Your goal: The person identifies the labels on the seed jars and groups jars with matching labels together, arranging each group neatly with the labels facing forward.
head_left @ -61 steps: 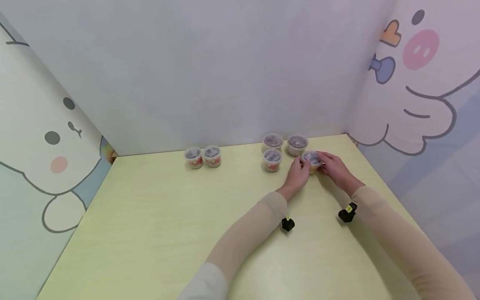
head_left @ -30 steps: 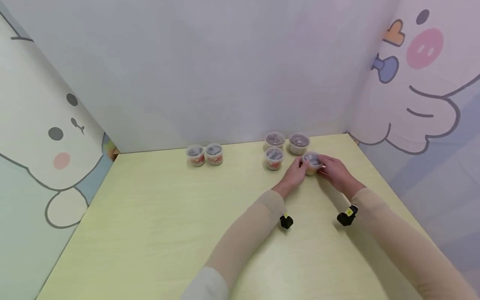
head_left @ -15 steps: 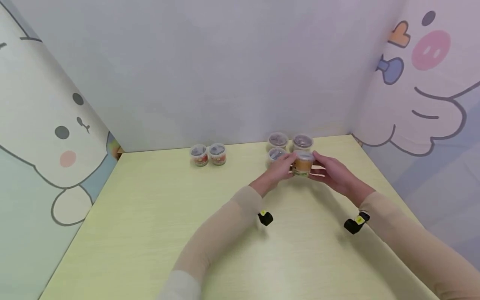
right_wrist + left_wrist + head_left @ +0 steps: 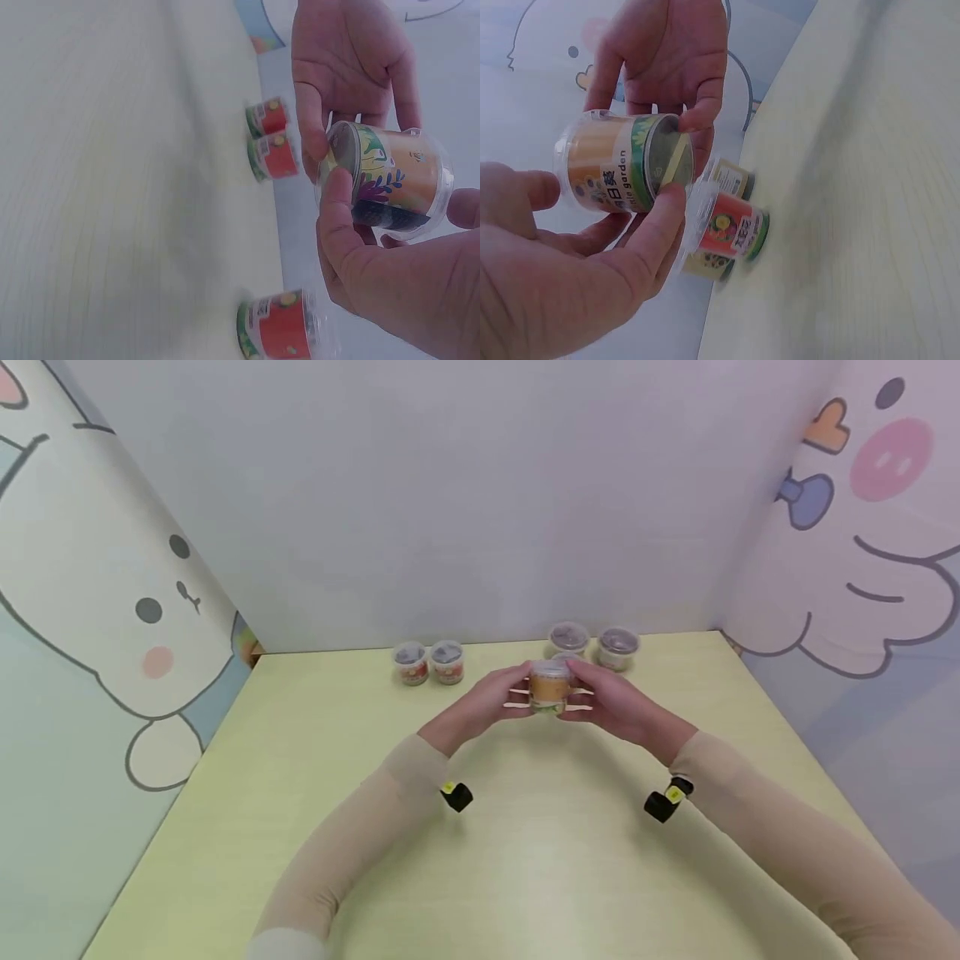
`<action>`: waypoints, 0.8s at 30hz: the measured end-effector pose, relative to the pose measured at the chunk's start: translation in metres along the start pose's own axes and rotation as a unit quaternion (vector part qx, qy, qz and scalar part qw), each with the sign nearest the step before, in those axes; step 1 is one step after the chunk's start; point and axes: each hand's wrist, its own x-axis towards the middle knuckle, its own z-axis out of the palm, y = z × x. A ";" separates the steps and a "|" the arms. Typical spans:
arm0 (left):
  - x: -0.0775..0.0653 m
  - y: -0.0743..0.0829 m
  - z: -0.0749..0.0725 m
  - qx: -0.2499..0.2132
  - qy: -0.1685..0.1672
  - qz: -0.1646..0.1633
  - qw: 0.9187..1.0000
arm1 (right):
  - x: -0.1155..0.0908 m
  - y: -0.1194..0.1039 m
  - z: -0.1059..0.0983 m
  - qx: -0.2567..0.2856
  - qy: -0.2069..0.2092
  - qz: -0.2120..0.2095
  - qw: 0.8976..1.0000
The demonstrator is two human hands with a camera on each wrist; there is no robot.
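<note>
My left hand and right hand hold one small lidded plastic cup between them, raised over the table. Its wrap is orange with a green lower band, and part of the lettering "garden" shows in the left wrist view. Thumbs sit near the clear lid while other fingers reach the base. The cup is upright in the head view. Behind it stands a red-labelled cup, mostly covered by the held one in the head view.
Two more lidded cups, one back-middle and one farther right, stand near the rear wall. Left of them, two red-labelled cups stand side by side. The pale yellow table has cartoon-printed walls at its sides.
At first both hands held the cup low at the right, beside the other cups. Then they lifted it and carried it left, turning its orange side into view. The other cups stayed put.
</note>
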 end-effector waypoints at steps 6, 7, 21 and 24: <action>-0.030 0.002 -0.030 -0.004 0.010 0.016 1.000 | 0.021 -0.004 0.030 0.023 -0.026 0.009 0.999; -0.034 0.001 -0.034 -0.006 0.013 0.019 1.000 | 0.024 -0.004 0.034 0.025 -0.028 0.011 0.999; -0.052 -0.017 -0.059 -0.054 0.040 0.015 0.998 | 0.051 0.012 0.060 0.035 -0.031 0.028 0.998; -0.051 -0.018 -0.060 -0.052 0.040 0.015 0.998 | 0.052 0.012 0.061 0.039 -0.025 0.031 0.998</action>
